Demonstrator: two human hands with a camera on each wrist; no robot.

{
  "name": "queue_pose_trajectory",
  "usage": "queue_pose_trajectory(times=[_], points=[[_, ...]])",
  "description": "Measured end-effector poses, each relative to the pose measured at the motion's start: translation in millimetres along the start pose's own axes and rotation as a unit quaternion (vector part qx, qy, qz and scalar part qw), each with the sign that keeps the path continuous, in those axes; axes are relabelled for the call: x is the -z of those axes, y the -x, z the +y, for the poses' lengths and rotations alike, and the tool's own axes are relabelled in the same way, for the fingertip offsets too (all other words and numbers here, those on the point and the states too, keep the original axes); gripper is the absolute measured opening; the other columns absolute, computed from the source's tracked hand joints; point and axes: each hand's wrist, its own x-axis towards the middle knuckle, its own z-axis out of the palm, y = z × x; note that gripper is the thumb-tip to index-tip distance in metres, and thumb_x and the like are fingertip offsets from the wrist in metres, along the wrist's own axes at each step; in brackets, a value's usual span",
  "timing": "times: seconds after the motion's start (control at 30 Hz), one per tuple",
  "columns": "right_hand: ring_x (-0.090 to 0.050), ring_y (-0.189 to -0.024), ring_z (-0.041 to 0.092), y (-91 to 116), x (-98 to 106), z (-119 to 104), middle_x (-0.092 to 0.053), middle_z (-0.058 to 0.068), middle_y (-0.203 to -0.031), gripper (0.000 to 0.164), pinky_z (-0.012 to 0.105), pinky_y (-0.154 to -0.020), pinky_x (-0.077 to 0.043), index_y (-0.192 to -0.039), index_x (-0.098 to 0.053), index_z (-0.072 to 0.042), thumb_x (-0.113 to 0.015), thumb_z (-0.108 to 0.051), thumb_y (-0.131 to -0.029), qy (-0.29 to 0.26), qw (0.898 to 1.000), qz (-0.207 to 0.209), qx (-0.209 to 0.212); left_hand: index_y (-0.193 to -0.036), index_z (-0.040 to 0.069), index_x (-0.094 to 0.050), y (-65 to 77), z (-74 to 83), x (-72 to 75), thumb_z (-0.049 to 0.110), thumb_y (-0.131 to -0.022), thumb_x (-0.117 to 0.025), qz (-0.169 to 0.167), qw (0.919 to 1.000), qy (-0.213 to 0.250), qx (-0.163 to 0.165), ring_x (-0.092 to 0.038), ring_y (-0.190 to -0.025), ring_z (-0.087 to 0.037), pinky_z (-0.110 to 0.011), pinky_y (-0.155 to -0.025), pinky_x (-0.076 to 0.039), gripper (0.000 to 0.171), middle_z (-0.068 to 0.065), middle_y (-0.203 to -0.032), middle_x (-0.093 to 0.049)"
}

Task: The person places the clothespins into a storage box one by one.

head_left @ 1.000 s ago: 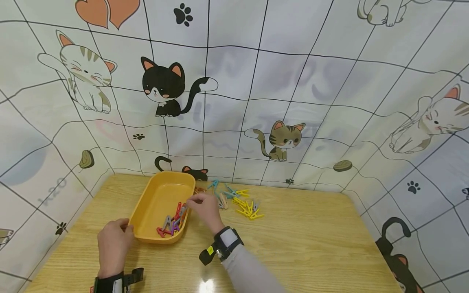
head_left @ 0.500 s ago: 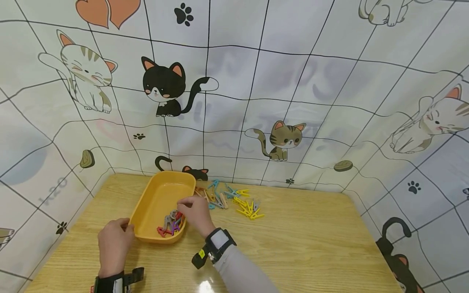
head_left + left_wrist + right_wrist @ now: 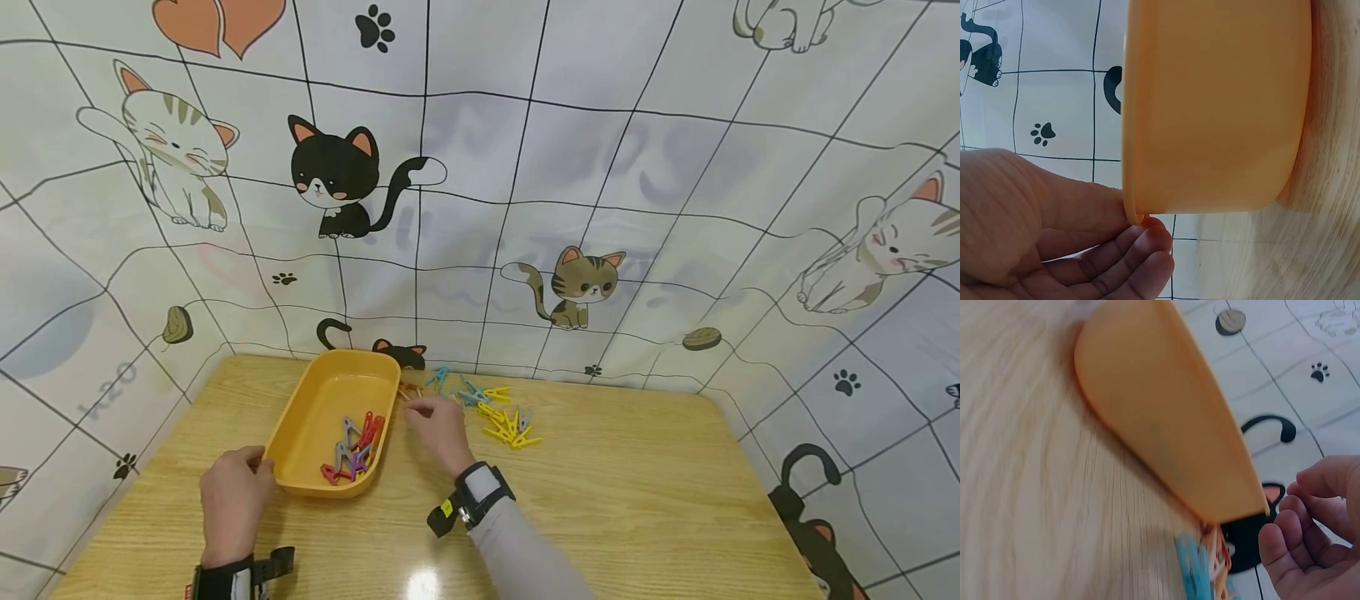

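Note:
A yellow plastic basin [image 3: 324, 408] stands on the table's left part. My left hand [image 3: 234, 504] pinches its near left rim; in the left wrist view the thumb lies over the basin [image 3: 1222, 112] edge with fingers beneath. Inside, at the near right, lie red clothespins [image 3: 367, 430], grey clothespins [image 3: 350, 428] and a purple clothespin [image 3: 357, 463]. Just outside the right rim is my right hand [image 3: 441, 433], fingers loosely bent with nothing visible between them. In the right wrist view, blue clothespins [image 3: 1194, 565] lie below that hand [image 3: 1316, 534], which partly hides the pile in the head view.
Yellow clothespins [image 3: 510, 429] lie right of my right hand. Behind it are blue clothespins [image 3: 438, 379] and brown clothespins [image 3: 408, 389]. A cat-patterned cloth [image 3: 480, 208] rises along the back and sides of the wooden table [image 3: 637, 492].
My right hand moved left over the basin, then back right to the loose clothespins. A grey and a red clothespin now show in the basin where it was. The left hand stayed put.

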Motion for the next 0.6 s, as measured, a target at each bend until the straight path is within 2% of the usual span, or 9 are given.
queue_pose_trajectory(times=[0.2, 0.4, 0.6], points=[[-0.068, -0.089, 0.018, -4, 11, 16, -0.076, 0.007, -0.097, 0.016, 0.030, -0.078, -0.054, -0.104, -0.080, -0.001, -0.072, -0.010, -0.094, 0.018, 1.000, 0.008, -0.011, -0.110, -0.021, -0.069, 0.5, 0.3, 0.6, -0.005, -0.090, -0.065, 0.001, 1.0000, 0.000, -0.002, -0.066, -0.077, -0.043, -0.048, -0.060, -0.052, 0.026, -0.034, -0.090, -0.068], [-0.069, -0.086, 0.022, -3, 16, 33, -0.076, 0.011, -0.097, 0.015, 0.030, -0.075, -0.055, -0.102, -0.079, 0.002, -0.071, -0.006, -0.092, 0.040, 0.999, 0.018, 0.024, -0.110, -0.021, -0.068, 0.7, 0.4, 0.7, -0.005, -0.090, -0.065, 0.002, 1.0000, 0.001, -0.002, -0.066, -0.079, -0.044, -0.049, -0.062, -0.052, 0.026, -0.034, -0.090, -0.068], [-0.067, -0.083, 0.022, -2, 15, 42, -0.073, 0.011, -0.092, 0.012, 0.025, -0.071, -0.053, -0.098, -0.080, 0.002, -0.072, -0.002, -0.090, 0.081, 0.995, 0.020, 0.053, -0.110, -0.020, -0.069, 0.6, 0.3, 0.6, -0.004, -0.090, -0.065, 0.003, 1.0000, 0.001, 0.002, -0.066, -0.079, -0.043, -0.047, -0.061, -0.051, 0.026, -0.033, -0.090, -0.068]])
